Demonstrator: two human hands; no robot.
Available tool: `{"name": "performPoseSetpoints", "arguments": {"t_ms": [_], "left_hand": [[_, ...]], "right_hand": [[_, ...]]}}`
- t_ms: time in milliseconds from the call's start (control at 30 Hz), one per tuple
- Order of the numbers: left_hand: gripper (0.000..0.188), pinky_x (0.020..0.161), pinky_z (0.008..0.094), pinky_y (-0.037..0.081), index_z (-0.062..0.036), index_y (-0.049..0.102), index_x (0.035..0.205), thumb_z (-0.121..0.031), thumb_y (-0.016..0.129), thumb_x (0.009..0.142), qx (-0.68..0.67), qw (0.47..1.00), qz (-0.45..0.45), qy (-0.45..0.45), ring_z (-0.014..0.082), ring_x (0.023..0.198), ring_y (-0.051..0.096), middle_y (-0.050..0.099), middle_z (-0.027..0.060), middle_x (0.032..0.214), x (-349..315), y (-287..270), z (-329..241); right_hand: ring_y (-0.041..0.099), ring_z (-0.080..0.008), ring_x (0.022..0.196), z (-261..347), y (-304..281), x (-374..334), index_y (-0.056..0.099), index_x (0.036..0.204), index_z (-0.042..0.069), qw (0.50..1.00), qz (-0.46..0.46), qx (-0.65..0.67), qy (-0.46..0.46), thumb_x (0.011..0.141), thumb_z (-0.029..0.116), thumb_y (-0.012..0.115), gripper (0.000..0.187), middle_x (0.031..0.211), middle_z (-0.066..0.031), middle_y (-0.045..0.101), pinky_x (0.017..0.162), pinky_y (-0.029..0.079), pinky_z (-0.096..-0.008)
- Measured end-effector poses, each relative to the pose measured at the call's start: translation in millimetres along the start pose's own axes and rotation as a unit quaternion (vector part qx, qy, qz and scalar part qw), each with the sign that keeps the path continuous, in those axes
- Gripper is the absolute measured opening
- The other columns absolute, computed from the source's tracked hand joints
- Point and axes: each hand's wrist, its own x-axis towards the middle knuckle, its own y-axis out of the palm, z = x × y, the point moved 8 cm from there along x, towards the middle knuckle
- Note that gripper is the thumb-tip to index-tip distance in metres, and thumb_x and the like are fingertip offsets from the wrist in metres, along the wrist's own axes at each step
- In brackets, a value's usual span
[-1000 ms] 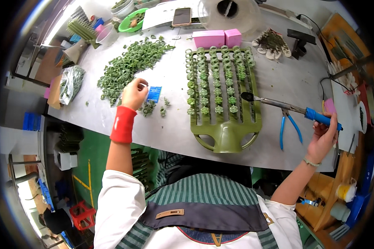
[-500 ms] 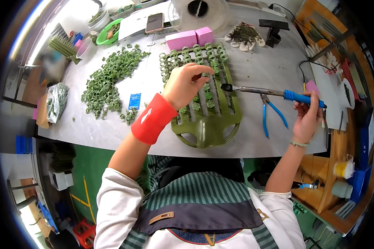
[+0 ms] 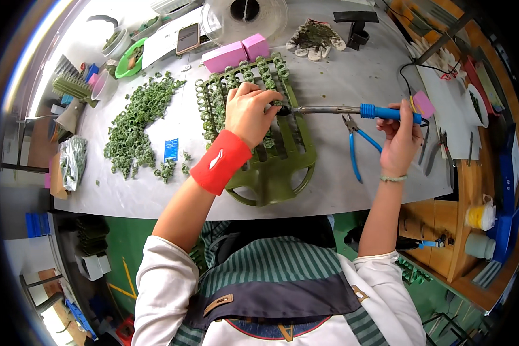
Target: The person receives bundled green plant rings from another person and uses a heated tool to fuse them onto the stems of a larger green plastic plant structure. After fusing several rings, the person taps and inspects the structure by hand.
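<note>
My left hand (image 3: 249, 112), with a red wristband, is over a green plastic rack (image 3: 271, 183). Its thumb and forefinger are pinched on a small green ring-shaped piece (image 3: 275, 104), mostly hidden by the fingers. My right hand (image 3: 400, 141) grips a soldering iron (image 3: 331, 109) by its blue handle. The iron's dark, broad tip (image 3: 284, 110) points left and lies right at my left fingertips; whether it touches the piece I cannot tell. Rows of similar green pieces (image 3: 265, 68) sit along the rack's bars. A loose pile of them (image 3: 135, 127) spreads out on the left.
Blue-handled pliers (image 3: 354, 151) lie between the rack and my right arm. Pink blocks (image 3: 225, 57) stand at the rack's far end, near a phone (image 3: 188, 38) and a stained glove (image 3: 315, 39). A blue packet (image 3: 171, 150) lies left. A black cable (image 3: 406, 78) runs at right.
The soldering iron has moved left with my right hand, its tip closing the gap to my left fingertips. The whole view has shifted, so the table things appear further left.
</note>
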Motion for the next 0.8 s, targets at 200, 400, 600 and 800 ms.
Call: {"name": "performPoseSetpoints", "arguments": {"t_ms": [200,400,600,800], "left_hand": [[0.021,0.086,0.0365,0.04,-0.018,0.073,0.095,-0.019,0.077,0.074,0.011,1.0,-0.012,-0.004,0.0212,0.096,0.057,0.067,0.0011,0.083,-4,-1,4],[0.026,0.087,0.0381,0.04,-0.0164,0.071,0.1,-0.023,0.078,0.075,0.004,1.0,-0.002,0.026,0.0211,0.097,0.057,0.069,-0.0004,0.09,-2,-8,0],[0.022,0.077,0.0284,0.052,-0.0043,0.068,0.106,-0.006,0.067,0.084,-0.191,0.939,0.011,-0.285,0.0184,0.084,0.066,0.07,0.0101,0.099,-65,-91,136],[0.036,0.096,0.0401,0.045,-0.0098,0.067,0.11,0.003,0.066,0.076,0.022,0.969,0.213,-0.122,0.0298,0.111,0.055,0.064,0.0103,0.114,-131,-84,127]], "right_hand": [[0.062,-0.0138,0.053,1,0,-3,0.064,0.081,0.0,0.999,0.001,-0.033,0.003,0.092,0.023,0.065,0.026,0.068,-0.006,0.064,0.049,0.053,-0.0279],[0.058,-0.0127,0.052,32,-21,-2,0.066,0.081,0.0,0.997,-0.035,-0.074,-0.004,0.09,0.029,0.067,0.03,0.07,-0.0065,0.064,0.05,0.047,-0.023],[0.056,-0.0114,0.052,30,-25,-5,0.064,0.083,0.002,0.998,-0.026,-0.058,0.013,0.091,0.03,0.065,0.03,0.075,-0.0074,0.066,0.051,0.045,-0.0207],[0.056,-0.0104,0.052,37,-25,-10,0.064,0.084,0.003,0.997,-0.022,-0.077,0.009,0.092,0.032,0.063,0.031,0.076,-0.0083,0.066,0.051,0.045,-0.0191]]}}
